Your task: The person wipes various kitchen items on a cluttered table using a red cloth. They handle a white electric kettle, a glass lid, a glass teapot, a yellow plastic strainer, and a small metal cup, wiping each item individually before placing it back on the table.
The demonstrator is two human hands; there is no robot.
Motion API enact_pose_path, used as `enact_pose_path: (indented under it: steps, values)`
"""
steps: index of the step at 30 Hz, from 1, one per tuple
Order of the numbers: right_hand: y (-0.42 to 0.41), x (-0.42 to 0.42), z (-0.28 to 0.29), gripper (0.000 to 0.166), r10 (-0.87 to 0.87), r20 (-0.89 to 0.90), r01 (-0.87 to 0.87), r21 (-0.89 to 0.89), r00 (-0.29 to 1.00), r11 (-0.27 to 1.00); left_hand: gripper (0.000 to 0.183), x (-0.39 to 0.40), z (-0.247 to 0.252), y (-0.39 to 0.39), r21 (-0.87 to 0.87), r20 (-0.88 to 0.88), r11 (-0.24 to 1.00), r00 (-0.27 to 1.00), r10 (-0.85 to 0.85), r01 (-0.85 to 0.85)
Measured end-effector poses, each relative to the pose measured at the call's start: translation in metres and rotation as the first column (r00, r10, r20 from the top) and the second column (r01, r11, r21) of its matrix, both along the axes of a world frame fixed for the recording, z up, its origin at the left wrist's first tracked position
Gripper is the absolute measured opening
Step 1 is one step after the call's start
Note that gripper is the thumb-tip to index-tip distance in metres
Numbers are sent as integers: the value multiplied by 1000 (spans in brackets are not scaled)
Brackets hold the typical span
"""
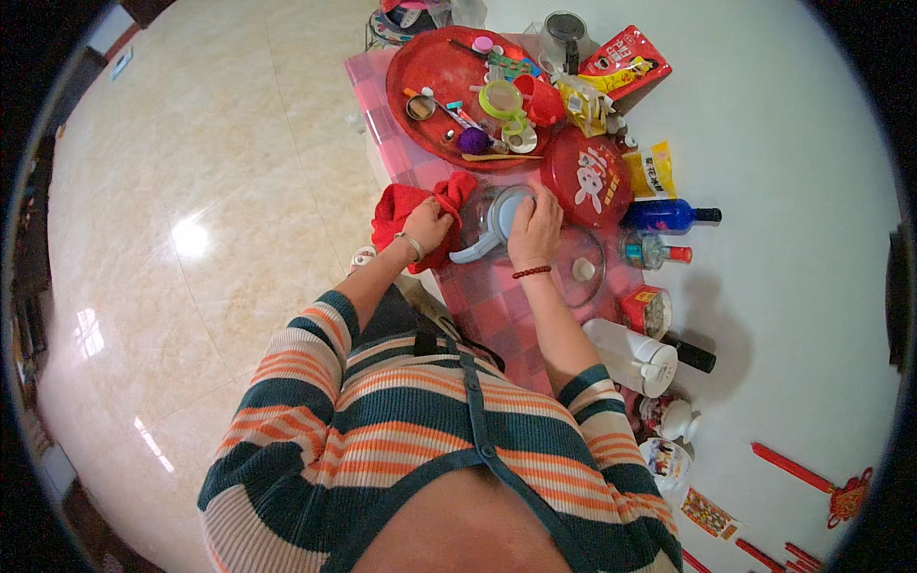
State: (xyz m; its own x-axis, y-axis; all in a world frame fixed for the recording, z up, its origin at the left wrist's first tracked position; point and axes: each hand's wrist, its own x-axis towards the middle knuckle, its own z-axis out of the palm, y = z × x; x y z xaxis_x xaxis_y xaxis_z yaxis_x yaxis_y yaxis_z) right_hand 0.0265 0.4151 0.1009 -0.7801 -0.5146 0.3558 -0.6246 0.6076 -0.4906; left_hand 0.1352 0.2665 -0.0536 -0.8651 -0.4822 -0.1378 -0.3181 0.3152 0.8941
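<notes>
My left hand (428,225) grips a red cloth (401,211), which bunches around its fingers and hangs at the table's near edge. Just right of the cloth is a clear pitcher (474,213) with a light blue lid (505,212) and a light blue handle (474,248). My right hand (536,225) lies over the lid's right side, its fingers curled at the rim. Part of the cloth touches or nearly touches the pitcher's side. The right palm and the pitcher's far lower side are hidden.
A round red tray (423,64) holds a purple scrubber, cups, lids and toothbrushes. Beside it lies a red lid with a rabbit picture (573,175). Along the wall stand a blue bottle (663,215), a glass bottle (645,251) and a white flask (630,354). A clear round lid (594,268) lies near my right wrist.
</notes>
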Motion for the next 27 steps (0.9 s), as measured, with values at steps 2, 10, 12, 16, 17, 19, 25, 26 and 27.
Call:
enact_pose_path:
  steps: [2,10,12,16,17,19,25,26,27]
  values:
    - [9,-5,-8,33,-23,-16,23,4,1000,1000,26,-7,35,1,305,-10,943,989,146,-136]
    - [6,-1,-6,34,-59,-7,59,15,998,998,27,-51,146,-31,803,-360,586,870,337,105]
    - [5,-1,-4,33,-36,8,36,6,999,999,44,-54,142,-26,538,-502,832,845,187,136]
    - [6,-3,-3,32,-3,-2,3,-21,1000,1000,43,-33,88,2,375,-270,923,963,16,90]
    - [5,-4,-1,32,-3,-15,2,-24,1000,1000,43,-34,73,2,232,-260,972,965,19,43]
    - [8,2,-4,31,-12,-11,12,-15,1000,1000,42,-28,47,-2,-70,-243,996,969,36,-54]
    - [6,-3,-5,32,-38,5,38,-8,999,999,41,4,19,16,50,-65,995,994,84,-81]
    - [7,-1,-4,33,-46,22,46,-1,999,999,39,10,20,20,89,-29,992,995,92,-89]
    - [9,1,-3,33,-56,41,56,7,998,998,38,14,21,22,127,9,987,995,97,-97]
